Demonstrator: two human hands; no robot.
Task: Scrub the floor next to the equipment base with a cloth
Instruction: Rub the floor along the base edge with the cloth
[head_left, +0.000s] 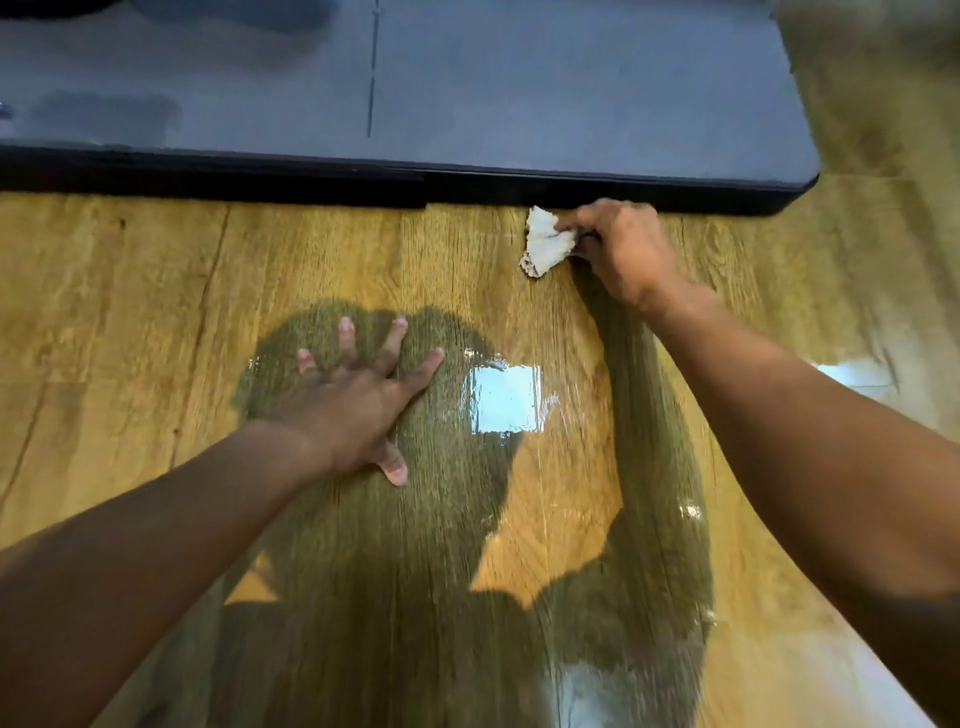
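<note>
The right hand (621, 249) is closed around a crumpled white cloth (546, 241), gripping one end so that the rest of the cloth sticks out from the fingers to the left. The cloth's long axis runs roughly near to far, its upper corner pointing toward the equipment base (571, 104) and its lower end toward the viewer. It lies on the wooden floor (130, 291) just beside the dark front edge of the base, at the far right of the scene; whether it touches that edge cannot be told. The left hand (358, 400) is open, fingers spread and palm flat on the floor, nearer and to the left, well apart from the cloth. The floor is glossy, with a bright reflection (506, 397) just right of the left hand.
</note>
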